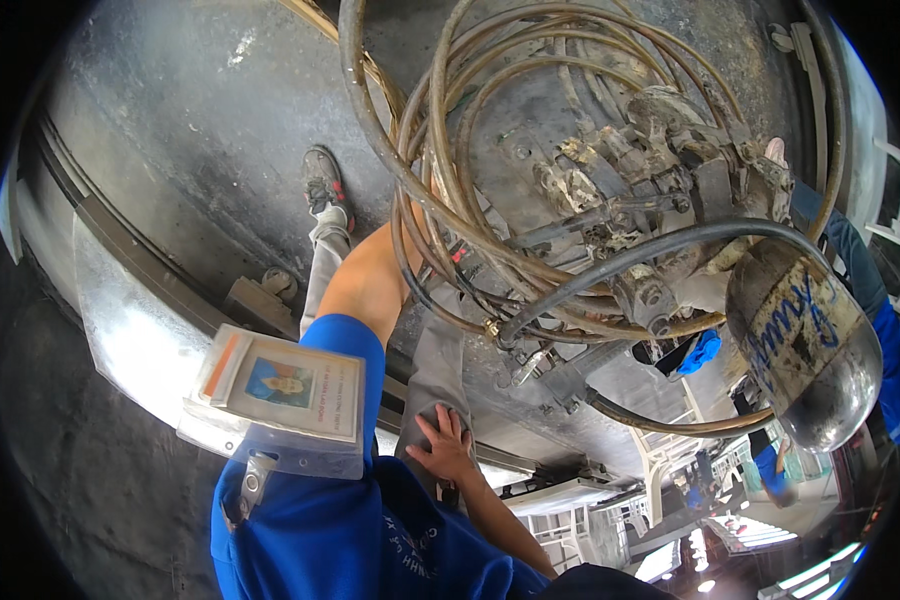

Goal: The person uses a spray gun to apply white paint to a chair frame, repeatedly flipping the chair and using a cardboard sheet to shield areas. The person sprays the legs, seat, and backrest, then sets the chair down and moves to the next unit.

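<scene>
My left forearm (375, 275) reaches out of a blue sleeve into a coil of dirty tan and black hoses (440, 150). The hand itself is hidden behind the hoses, so its grip does not show. My right hand (442, 447) lies flat, fingers spread, on my grey trouser leg (432, 375), holding nothing. A badge in a clear plastic sleeve (285, 395) hangs from my blue shirt. My shoe (325, 185) stands on the dark, stained floor.
The hoses run to a grimy cluster of metal fittings (620, 170) and a steel cylinder (805, 340) with blue scrawl. A blue cloth (700, 352) sits below the fittings. Another person in blue (875, 300) stands at the right edge. A metal rail (140, 250) crosses the floor at left.
</scene>
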A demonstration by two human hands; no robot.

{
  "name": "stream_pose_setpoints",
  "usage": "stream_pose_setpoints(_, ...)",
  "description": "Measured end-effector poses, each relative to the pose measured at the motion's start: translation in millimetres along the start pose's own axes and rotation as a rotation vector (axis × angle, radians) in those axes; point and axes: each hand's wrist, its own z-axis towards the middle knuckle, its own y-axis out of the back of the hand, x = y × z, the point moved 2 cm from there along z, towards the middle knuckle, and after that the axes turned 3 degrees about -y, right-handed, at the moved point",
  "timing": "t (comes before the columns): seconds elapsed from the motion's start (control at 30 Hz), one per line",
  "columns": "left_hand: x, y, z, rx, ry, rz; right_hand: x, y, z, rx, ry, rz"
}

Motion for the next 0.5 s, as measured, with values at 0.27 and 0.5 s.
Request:
stream_pose_setpoints(0.27, 15.8, 28.1, 10.0, 0.18, -0.336, 0.406, 4.1, 2.8, -0.8, -0.025, 0.013, 0.014)
stream_pose_setpoints(0.5, 53.4, 85.8, -8.7, 0.273, -0.782, 0.697, 24.6, 25.3, -12.0, -0.111, -0.012, -0.074)
